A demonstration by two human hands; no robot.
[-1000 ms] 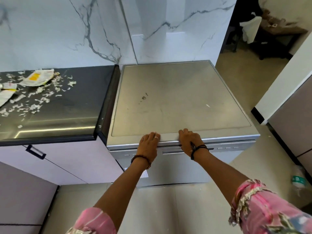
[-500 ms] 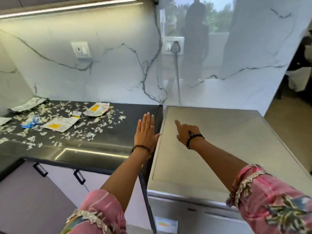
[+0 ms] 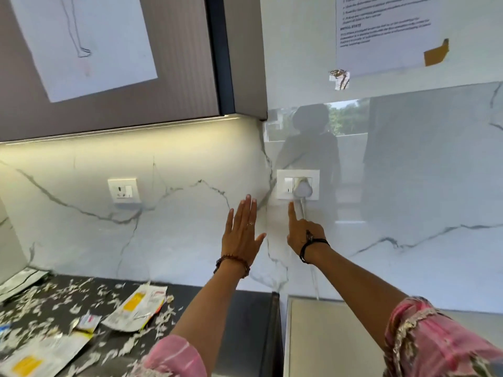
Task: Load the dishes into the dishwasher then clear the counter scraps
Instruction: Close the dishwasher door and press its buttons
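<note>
Dishwasher top shows only as a bare grey metal slab at the lower right of the head view, its door and racks out of sight below the frame, so whether the dishes are inside cannot be told. Its pale cable climbs the marble wall from behind the machine to a plug seated in the switched socket above it, which explains the reach: the right hand is raised toward that plate with the index finger straight and its tip just under the lower edge, the other fingers folded into the palm and grasping nothing. It looks aimed at the rocker switch to the left of the plug, probably to power the machine, though no contact with the switch is visible. The left hand is lifted beside it, flat, fingers straight and together, thumb out, holding nothing; whether the palm presses on the wall for balance or merely hovers before it cannot be told. On the dark counter to the left, the scraps lie untouched: white shreds strewn widely, with torn packets bearing yellow patches among them. That half of the task appears not yet begun. A second socket farther left is unused.
</note>
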